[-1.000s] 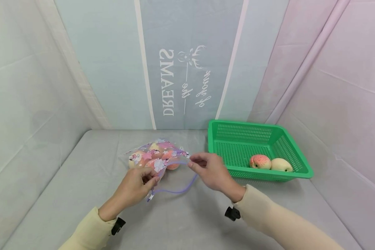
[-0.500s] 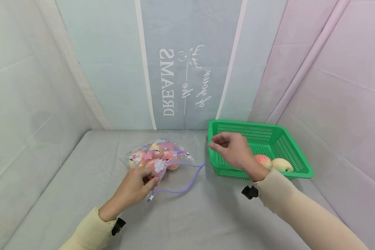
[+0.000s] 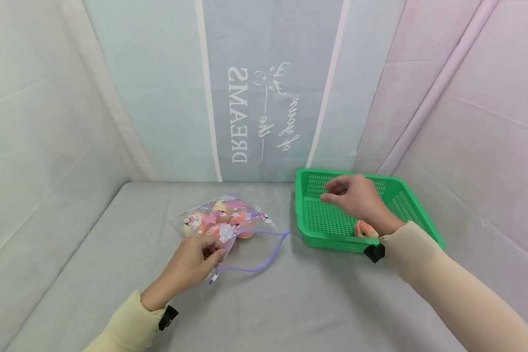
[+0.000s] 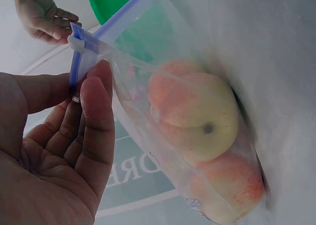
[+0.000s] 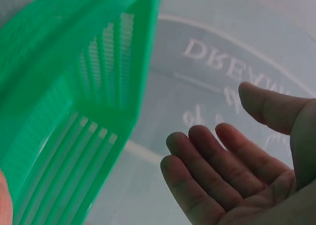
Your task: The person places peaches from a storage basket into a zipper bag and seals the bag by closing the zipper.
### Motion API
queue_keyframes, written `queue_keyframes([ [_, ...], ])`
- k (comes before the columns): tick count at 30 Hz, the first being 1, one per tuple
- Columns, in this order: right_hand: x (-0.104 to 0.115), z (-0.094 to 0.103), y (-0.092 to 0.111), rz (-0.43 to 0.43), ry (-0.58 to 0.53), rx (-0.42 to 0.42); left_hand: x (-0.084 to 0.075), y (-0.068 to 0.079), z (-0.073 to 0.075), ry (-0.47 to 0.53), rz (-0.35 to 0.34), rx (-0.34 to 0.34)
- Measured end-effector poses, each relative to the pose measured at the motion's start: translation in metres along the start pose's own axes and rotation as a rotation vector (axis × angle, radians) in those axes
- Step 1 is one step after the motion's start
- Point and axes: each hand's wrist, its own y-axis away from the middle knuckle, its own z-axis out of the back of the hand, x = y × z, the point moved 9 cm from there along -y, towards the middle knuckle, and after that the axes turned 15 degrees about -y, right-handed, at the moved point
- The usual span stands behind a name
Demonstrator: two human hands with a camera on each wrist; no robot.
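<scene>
My left hand (image 3: 198, 259) pinches the edge of a clear zip bag (image 3: 257, 249) printed with pink and white cartoon figures. Close up in the left wrist view, thumb and fingers hold its purple zip strip (image 4: 75, 69) beside a white slider (image 4: 76, 43). Several peaches (image 4: 207, 111) lie inside the bag, whose mouth gapes toward the right. Over the green basket (image 3: 330, 239) hovers my right hand (image 3: 356, 195), its fingers loosely bent and holding nothing. Below that wrist a reddish peach (image 3: 364, 230) shows in the basket; the pale peach beside it is hidden by the arm.
Grey cloth covers the table (image 3: 255, 313). Behind it hangs a curtain (image 3: 264, 29) with white lettering, and pale fabric walls stand at both sides. The basket's rim rises near the right rear of the table.
The right hand has let go of the bag's edge and moved right, over the basket. My left hand keeps its hold on the bag, which has stayed in place.
</scene>
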Motion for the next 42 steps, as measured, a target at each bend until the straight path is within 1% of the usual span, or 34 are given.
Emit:
queue_keyframes([
  [3,-0.005,0.009,-0.006,-0.021,0.026,0.019,0.0,-0.001,0.002,0.01,0.011,0.01],
  [9,-0.021,0.023,-0.018,-0.035,0.07,0.074,-0.001,-0.002,0.007,0.019,0.02,0.022],
  [12,-0.032,0.029,-0.022,-0.063,0.09,0.116,-0.002,-0.002,0.01,0.021,0.021,0.026],
  [18,-0.06,0.036,-0.026,-0.104,0.132,0.204,-0.003,-0.003,0.011,0.019,0.011,0.02],
  [23,-0.079,0.043,-0.026,-0.123,0.146,0.247,-0.003,-0.003,0.011,0.02,0.009,0.021],
  [28,-0.092,0.046,-0.026,-0.134,0.153,0.276,-0.003,-0.003,0.01,0.016,0.01,0.022],
  [31,-0.099,0.045,-0.026,-0.15,0.158,0.303,-0.003,-0.003,0.01,0.012,0.011,0.019],
  [37,-0.113,0.043,-0.024,-0.156,0.189,0.36,-0.002,-0.003,0.01,0.009,0.011,0.015],
  [42,-0.128,0.041,-0.019,-0.217,0.165,0.398,-0.001,-0.002,0.009,0.009,0.016,0.017],
])
